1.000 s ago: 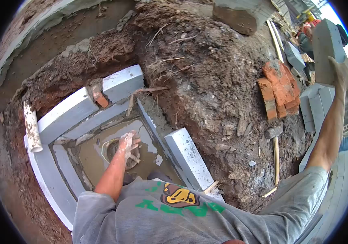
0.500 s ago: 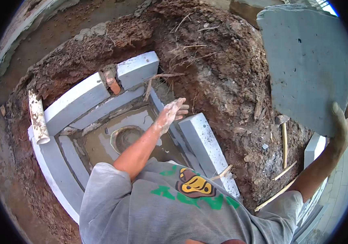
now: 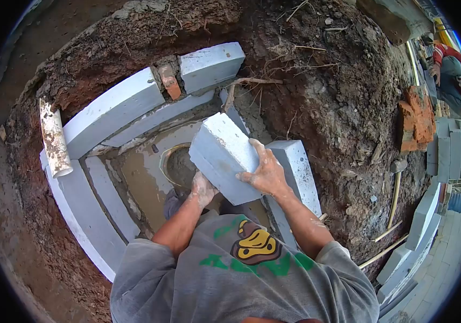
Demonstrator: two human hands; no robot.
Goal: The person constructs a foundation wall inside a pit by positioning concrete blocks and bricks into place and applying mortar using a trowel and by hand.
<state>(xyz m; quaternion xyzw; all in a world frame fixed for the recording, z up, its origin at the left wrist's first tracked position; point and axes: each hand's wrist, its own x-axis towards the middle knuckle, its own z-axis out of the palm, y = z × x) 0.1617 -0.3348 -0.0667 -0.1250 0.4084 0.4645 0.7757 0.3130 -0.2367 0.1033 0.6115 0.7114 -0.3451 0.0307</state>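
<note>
In the head view a pale grey lightweight concrete block (image 3: 224,156) is held tilted in front of my body, over the muddy pit floor (image 3: 139,183). My left hand (image 3: 203,189) grips its lower left edge, the palm partly hidden by the block. With fingers over the top edge and the thumb on the near face, my right hand (image 3: 264,169) clasps the right end. Just right of that hand sits a laid block (image 3: 297,172) on the pit wall. Below the held block, a round rimmed hole (image 3: 179,168) shows in the floor, partly covered.
Laid blocks (image 3: 113,116) line the pit, with a brick piece (image 3: 169,82) between two. A white pipe (image 3: 55,140) stands at left. On the right bank lie a hammer (image 3: 398,166), broken red bricks (image 3: 416,119) and stacked blocks (image 3: 449,148). Another person (image 3: 452,75) crouches beyond.
My right hand has brought the block from the far upper right to in front of my body. My left hand, free and stretched out before, now grips it too.
</note>
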